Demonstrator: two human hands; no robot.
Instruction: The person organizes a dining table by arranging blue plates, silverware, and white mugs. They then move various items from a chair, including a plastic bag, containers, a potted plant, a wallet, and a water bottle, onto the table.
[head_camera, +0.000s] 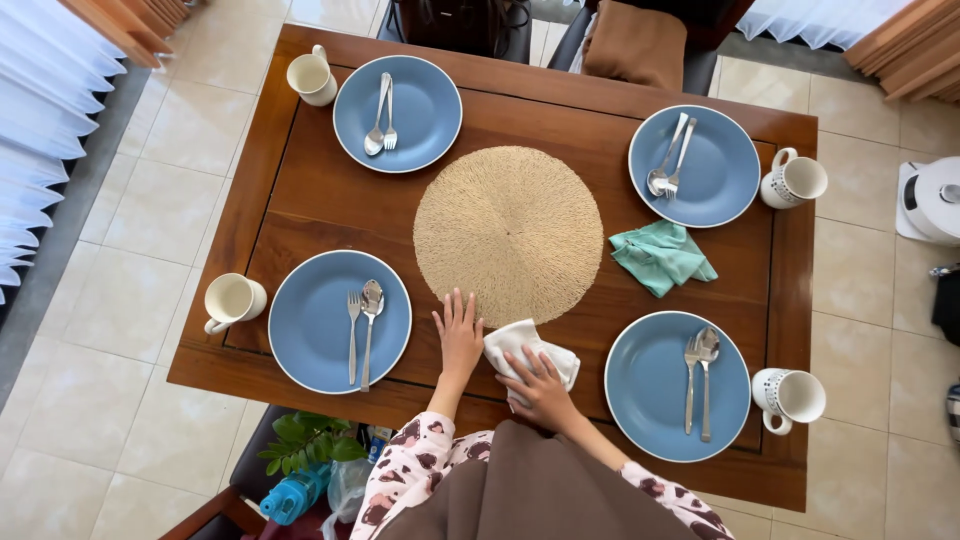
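The right hand pressed flat, fingers spread, on a folded white cloth lying on the tabletop just below the round woven mat. The cloth's long axis seemingly ran from upper left to lower right. The left hand rested open, fingers pointing toward the mat, holding nothing.

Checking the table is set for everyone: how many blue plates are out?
4, none seemingly hidden. One blue plate at the far left, one far right, one near left beside the left hand, one near right beside the right hand, which rests on a white cloth.
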